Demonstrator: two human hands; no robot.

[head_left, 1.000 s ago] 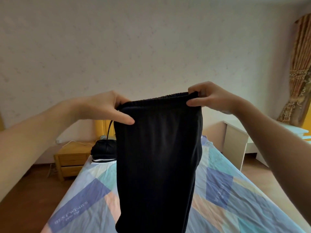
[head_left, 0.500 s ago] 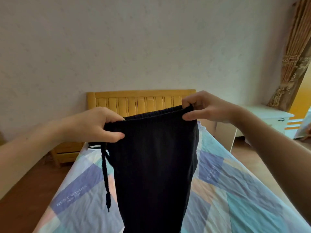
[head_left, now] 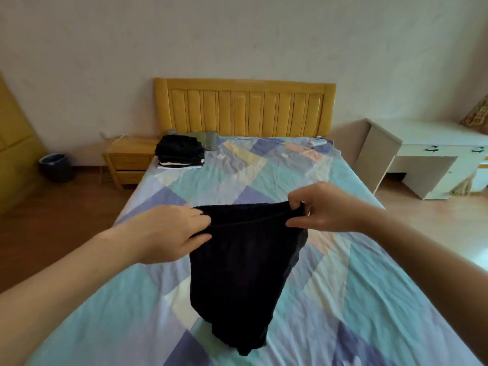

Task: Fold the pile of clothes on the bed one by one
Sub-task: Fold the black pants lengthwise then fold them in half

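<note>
Bedroom, patchwork-sheeted bed [head_left: 356,299] under a yellow headboard [head_left: 244,107], folded stack [head_left: 181,151] near the pillow end. Black trousers [head_left: 237,281] held up over mid-bed by the waistband, legs drooping to the sheet. Soft, light, limp; likely to sag and twist unless gripped at the waistband corners. Left hand [head_left: 169,233] pinching the left corner, right hand [head_left: 327,207] pinching the right, both curled tight on cloth.

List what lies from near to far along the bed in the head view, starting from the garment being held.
Black trousers gripped at the waistband by the left hand and right hand → bare patchwork bedsheet → stack of folded dark clothes → wooden headboard.
</note>
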